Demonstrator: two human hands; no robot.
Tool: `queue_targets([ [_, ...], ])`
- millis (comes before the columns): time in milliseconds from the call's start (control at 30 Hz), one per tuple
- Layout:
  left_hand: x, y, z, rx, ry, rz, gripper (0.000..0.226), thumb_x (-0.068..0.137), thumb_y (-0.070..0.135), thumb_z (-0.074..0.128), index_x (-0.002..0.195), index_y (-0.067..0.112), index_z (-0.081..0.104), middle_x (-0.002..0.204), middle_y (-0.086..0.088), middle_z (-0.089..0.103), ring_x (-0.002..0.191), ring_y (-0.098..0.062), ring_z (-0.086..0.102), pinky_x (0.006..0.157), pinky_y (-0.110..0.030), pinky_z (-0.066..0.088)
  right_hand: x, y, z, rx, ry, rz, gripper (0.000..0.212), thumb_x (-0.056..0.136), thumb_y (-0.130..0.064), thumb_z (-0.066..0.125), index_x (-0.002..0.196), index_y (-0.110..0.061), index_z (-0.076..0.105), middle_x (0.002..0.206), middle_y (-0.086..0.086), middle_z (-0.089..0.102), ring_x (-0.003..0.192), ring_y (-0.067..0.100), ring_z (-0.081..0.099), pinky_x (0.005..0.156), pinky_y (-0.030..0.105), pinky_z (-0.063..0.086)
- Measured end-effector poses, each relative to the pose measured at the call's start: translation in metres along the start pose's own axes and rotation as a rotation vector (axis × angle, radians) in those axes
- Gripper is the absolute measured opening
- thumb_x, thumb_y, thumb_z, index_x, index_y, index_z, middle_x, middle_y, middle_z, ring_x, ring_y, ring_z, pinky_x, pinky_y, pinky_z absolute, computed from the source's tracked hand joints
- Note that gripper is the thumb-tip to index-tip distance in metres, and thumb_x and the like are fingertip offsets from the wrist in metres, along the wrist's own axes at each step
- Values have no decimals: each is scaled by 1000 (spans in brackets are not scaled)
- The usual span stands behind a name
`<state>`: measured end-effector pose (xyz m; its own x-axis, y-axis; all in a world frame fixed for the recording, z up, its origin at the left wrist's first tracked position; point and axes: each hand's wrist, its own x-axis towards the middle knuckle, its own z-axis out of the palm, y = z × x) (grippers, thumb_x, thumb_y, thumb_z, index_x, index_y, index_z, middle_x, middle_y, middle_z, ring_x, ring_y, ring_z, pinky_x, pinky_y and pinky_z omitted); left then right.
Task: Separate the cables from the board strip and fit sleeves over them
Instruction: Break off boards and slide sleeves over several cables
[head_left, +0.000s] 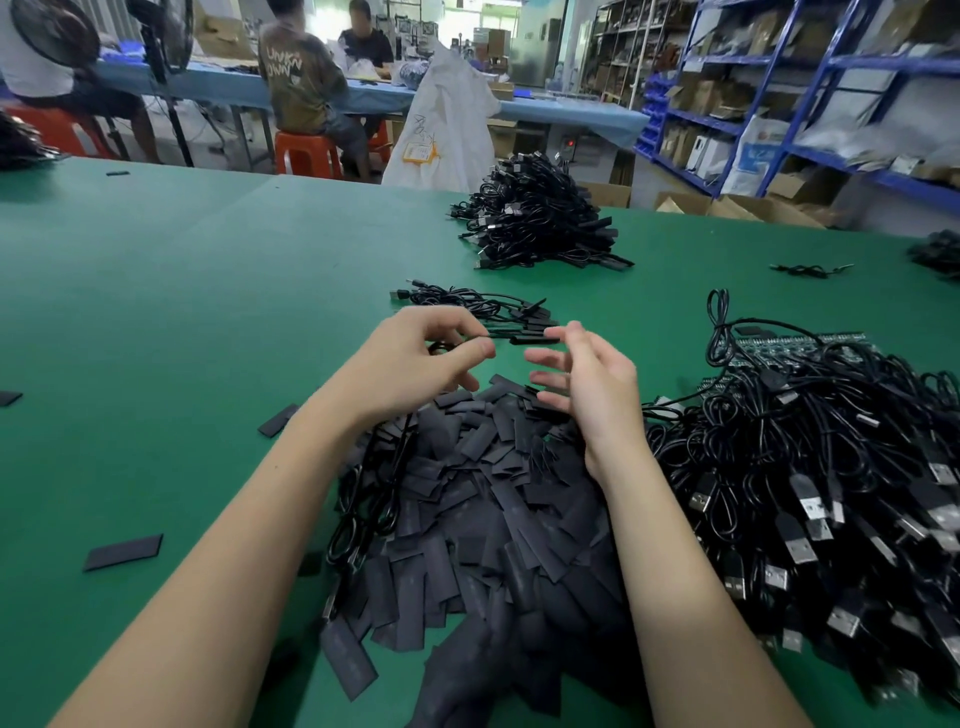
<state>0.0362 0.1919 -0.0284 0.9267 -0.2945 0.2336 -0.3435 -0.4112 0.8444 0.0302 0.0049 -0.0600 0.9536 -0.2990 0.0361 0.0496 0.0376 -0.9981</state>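
- Left hand (415, 358), centre of frame: fingers (480, 349) curled, thumb and forefinger pinching a thin black cable (501, 335); its far end carries a flat black sleeve (535, 340) that looks already slid on.
- Right hand (582, 384), just right of it: fingers (545, 358) loosely spread, holding nothing, fingertips near the sleeved end but apart from it.
- My read: sleeve is on this one and it's about to go on the small row of sleeved black cables (483, 306) lying just above the hands.
- To do the step well: keep the left pinch close behind the sleeve so the cable doesn't buckle, and use the right fingertips to square the sleeve over the end before letting go. Can't tell whether it's fully seated, too small.
- Stock, lower centre: loose heap of flat dark grey sleeve pieces (493, 493) on the green table mat (156, 312), under both forearms.
- Right edge: big tangle of black USB cables (831, 467); the green board strip (789, 345) pokes out at its upper side, cables seemingly still attached.
- Upper centre: separate mound of black cables (540, 213), likely finished ones.
- Containers: no bins on this table; everything lies in open piles. Blue metal shelving (779, 78), upper right, holds cartons and bags, contents not readable.
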Motion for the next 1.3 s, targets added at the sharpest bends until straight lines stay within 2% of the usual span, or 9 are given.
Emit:
queue_targets([
  [233, 13, 18, -22, -125, 139, -40, 18, 95, 29, 68, 87, 13, 73, 69, 1, 57, 53, -11, 53, 53, -23, 45, 0, 10, 5, -272, -126, -66, 25, 101, -41, 52, 94, -27, 72, 84, -13, 78, 71, 5, 70, 71, 31, 58],
  [333, 30, 25, -27, -2, 135, -30, 19, 95, 35, 66, 86, 20, 74, 71, -2, 53, 60, -15, 44, 60, -27, 38, 0, 12, 6, -363, -160, -97, 22, 98, -41, 56, 91, -29, 73, 81, -18, 77, 73, 4, 71, 87, 43, 60],
  [467, 69, 28, -21, 233, 56, 20, 23, 97, 35, 59, 84, 21, 73, 61, 4, 50, 44, -4, 39, 42, -13, 30, -1, 12, 6, -473, -183, -128, 26, 98, -44, 56, 84, -30, 74, 80, -23, 75, 85, 6, 71, 89, 43, 59],
  [633, 121, 10, 1, 648, -140, 54, 16, 96, 29, 61, 92, 23, 75, 90, 1, 69, 89, -17, 61, 76, -20, 41, -2, 12, 4, -527, -222, -158, 27, 99, -41, 57, 83, -30, 75, 78, -24, 74, 81, 2, 70, 85, 28, 56],
  [767, 134, -23, 26, 987, -214, 110, 19, 93, 29, 67, 107, 23, 79, 116, -7, 59, 117, -27, 48, 95, -37, 45, -1, 14, 4, -528, -235, -173, 26, 99, -39, 58, 81, -29, 74, 78, -21, 75, 79, 2, 70, 84, 26, 56],
  [933, 137, -37, 43, 1225, -51, 85, 21, 95, 20, 61, 108, 24, 77, 111, -5, 67, 107, -29, 61, 75, -34, 44, 1, 17, 4, -532, -236, -196, 27, 99, -40, 57, 83, -26, 75, 76, -21, 75, 74, -1, 68, 83, 24, 54],
  [1033, 137, -40, 42, 1220, -59, 52, 23, 92, 11, 60, 107, 17, 75, 104, -11, 71, 95, -34, 67, 68, -34, 45, 1, 17, 5, -542, -244, -189, 28, 99, -41, 56, 82, -28, 74, 76, -22, 74, 75, -1, 68, 83, 24, 54],
  [1167, 132, -47, 31, 998, -81, 86, 32, 92, 20, 63, 123, 16, 67, 113, -12, 70, 105, -35, 64, 83, -39, 52, 0, 17, 4, -548, -248, -193, 28, 99, -41, 56, 83, -27, 74, 76, -22, 74, 76, 0, 68, 83, 25, 54],
  [1300, 110, -43, 20, 743, -82, 111, 17, 91, 23, 66, 104, 18, 75, 92, 1, 68, 90, -22, 63, 86, -39, 54, 0, 17, 5, -559, -249, -188, 28, 98, -41, 57, 81, -27, 75, 77, -20, 75, 78, 4, 69, 84, 28, 56],
])
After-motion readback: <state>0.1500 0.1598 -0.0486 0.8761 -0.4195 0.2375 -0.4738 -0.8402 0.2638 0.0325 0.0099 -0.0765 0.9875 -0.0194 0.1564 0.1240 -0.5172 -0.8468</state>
